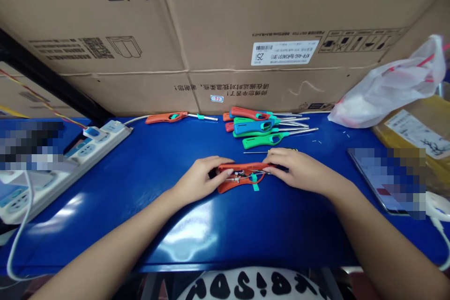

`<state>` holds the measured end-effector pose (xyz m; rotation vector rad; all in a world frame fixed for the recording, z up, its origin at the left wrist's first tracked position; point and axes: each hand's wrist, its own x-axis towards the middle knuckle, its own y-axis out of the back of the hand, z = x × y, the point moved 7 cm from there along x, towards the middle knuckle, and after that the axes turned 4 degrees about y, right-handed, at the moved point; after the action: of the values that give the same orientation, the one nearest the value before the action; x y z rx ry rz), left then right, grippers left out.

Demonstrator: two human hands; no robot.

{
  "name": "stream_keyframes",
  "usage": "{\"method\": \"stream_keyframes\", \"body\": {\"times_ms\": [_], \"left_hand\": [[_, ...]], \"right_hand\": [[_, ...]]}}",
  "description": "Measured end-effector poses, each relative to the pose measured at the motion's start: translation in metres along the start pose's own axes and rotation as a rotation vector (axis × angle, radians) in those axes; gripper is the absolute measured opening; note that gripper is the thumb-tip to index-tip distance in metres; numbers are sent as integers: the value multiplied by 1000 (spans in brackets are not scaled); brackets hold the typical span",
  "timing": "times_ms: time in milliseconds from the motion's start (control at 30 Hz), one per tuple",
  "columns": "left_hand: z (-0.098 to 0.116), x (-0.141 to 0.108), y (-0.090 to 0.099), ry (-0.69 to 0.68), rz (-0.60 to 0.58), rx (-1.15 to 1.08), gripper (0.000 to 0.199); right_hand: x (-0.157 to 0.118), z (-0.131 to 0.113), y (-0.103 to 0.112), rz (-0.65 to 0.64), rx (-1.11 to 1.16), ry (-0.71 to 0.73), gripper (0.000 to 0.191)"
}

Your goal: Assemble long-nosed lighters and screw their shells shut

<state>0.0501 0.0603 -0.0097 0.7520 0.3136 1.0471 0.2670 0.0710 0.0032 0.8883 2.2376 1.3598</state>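
An orange long-necked lighter point(227, 186) lies opened on the blue table, its two shell halves apart and its thin inner parts exposed. A turquoise trigger point(255, 182) sits near its finger hole. My left hand point(198, 177) grips the left end of the lighter, thumb over the front and fingers behind. At the other end my right hand point(302, 168) pinches the upper orange shell half between thumb and fingers. Just behind the right hand lies a screwdriver point(255, 153), its handle mostly covered by the fingers.
Several assembled lighters point(260, 140) in red, blue and green are piled behind. One orange lighter point(165, 118) lies back left. A power strip point(101, 143) stands left; a phone point(376, 183), a plastic bag point(383, 89) and a yellow package point(415, 131) are right. A large carton point(211, 28) walls the back.
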Motion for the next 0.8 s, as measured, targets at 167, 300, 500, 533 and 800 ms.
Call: {"method": "stream_keyframes", "body": {"times_ms": [167,300,500,533,800], "left_hand": [[-16,1,4,105,106,-16,37],[-12,-1,15,78,195,131,35],[10,-5,17,-91,64,265,22],[14,-6,13,-134,3,294,25],[14,-7,-4,-205,-115,313,19]], "right_hand": [[4,9,-5,93,-54,-78,23],[5,7,4,238,-143,-129,15],[-2,-1,2,-6,-54,-78,19],[-4,0,1,-41,-51,-80,18],[-6,1,5,11,9,-44,7]]}}
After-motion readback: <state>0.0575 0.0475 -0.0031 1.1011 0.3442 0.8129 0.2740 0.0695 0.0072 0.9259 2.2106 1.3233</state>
